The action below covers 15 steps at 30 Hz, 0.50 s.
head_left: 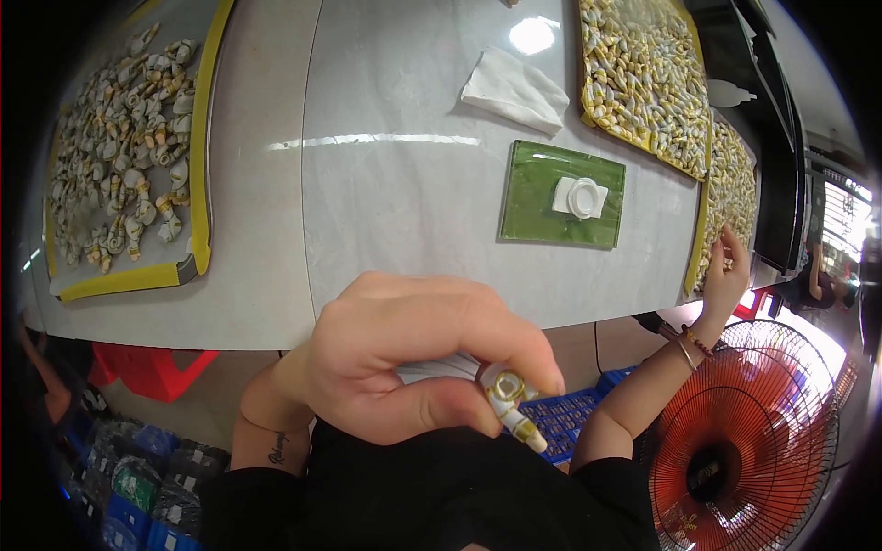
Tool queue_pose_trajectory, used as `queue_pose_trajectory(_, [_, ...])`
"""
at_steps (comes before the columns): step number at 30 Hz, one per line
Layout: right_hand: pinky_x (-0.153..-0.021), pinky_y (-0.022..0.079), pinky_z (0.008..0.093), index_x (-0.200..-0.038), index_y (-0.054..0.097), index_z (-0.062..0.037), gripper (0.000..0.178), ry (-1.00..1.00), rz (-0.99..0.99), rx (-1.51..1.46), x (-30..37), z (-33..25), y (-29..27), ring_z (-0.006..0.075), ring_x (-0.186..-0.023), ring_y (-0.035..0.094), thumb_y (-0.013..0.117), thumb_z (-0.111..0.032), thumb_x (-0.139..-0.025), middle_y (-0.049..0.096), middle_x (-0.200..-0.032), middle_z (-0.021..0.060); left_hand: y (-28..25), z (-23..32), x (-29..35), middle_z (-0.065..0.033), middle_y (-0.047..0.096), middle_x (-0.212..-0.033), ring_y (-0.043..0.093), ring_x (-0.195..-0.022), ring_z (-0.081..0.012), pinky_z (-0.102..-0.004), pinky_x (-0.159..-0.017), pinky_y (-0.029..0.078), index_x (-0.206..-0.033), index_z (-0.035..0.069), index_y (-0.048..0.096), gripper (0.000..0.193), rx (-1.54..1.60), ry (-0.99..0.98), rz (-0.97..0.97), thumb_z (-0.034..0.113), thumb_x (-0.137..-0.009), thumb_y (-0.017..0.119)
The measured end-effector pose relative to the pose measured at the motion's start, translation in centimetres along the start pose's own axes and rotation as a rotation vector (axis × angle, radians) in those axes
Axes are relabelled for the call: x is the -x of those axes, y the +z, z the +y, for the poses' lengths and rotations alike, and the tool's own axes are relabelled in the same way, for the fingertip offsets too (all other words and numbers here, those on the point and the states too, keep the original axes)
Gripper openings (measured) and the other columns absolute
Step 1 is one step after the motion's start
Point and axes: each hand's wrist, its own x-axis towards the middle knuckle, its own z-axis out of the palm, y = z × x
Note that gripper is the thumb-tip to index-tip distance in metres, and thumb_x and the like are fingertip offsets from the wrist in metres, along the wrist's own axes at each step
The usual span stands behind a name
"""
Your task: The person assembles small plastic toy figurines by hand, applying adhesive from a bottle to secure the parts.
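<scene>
My left hand is raised close to the camera. Its thumb and forefinger pinch a small white piece with gold bands; a round hollow opening faces up, and a narrow tip points down to the right. Far to the right, my right hand is at the edge of a yellow-rimmed tray filled with small white-and-yellow pieces. Its fingers are apart and slightly bent over these pieces, with nothing visible between them.
On the grey table lie a green glass slab bearing a white ring-shaped dish, and a white cloth. Another full tray stands behind. A left tray holds larger white-gold pieces. A fan stands beside my right arm.
</scene>
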Motion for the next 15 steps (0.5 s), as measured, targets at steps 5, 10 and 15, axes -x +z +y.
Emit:
queue_pose_trajectory(5, [-0.060, 0.044, 0.0238, -0.097, 0.063, -0.0021, 0.017, 0.056, 0.006, -0.007, -0.7, 0.6, 0.0, 0.0117, -0.065, 0.054, 0.056, -0.011, -0.084, 0.062, -0.077, 0.0059, -0.3, 0.0, 0.1, -0.0084, 0.060, -0.063, 0.063, -0.062, -0.0200, -0.0243, -0.054, 0.048, -0.079, -0.003, 0.061, 0.004, 0.028, 0.023, -0.051, 0.000, -0.076, 0.060])
queue_pose_trajectory(10, [-0.050, 0.037, 0.0162, -0.089, 0.052, 0.0003, 0.017, 0.164, 0.270, -0.420, -0.9, -1.2, -0.9, 0.0078, -0.056, 0.047, 0.047, -0.016, -0.092, 0.054, -0.067, 0.0031, 0.1, 0.2, 0.0, -0.0088, 0.059, -0.061, 0.060, -0.056, -0.0170, -0.0264, -0.054, 0.051, -0.076, -0.003, 0.060, 0.010, 0.067, -0.065, 0.016, 0.006, -0.080, 0.060])
queue_pose_trajectory(15, [-0.045, 0.034, 0.0159, -0.095, 0.048, -0.0018, 0.013, 0.060, 0.194, -0.851, 1.3, -12.3, -1.5, 0.0084, -0.054, 0.046, 0.046, -0.014, -0.092, 0.054, -0.069, 0.0059, 0.7, 0.2, 0.3, -0.0077, 0.055, -0.060, 0.054, -0.054, -0.0132, -0.0297, -0.051, 0.054, -0.080, -0.004, 0.055, 0.027, 0.279, -0.127, 0.191, 0.022, -0.082, 0.062])
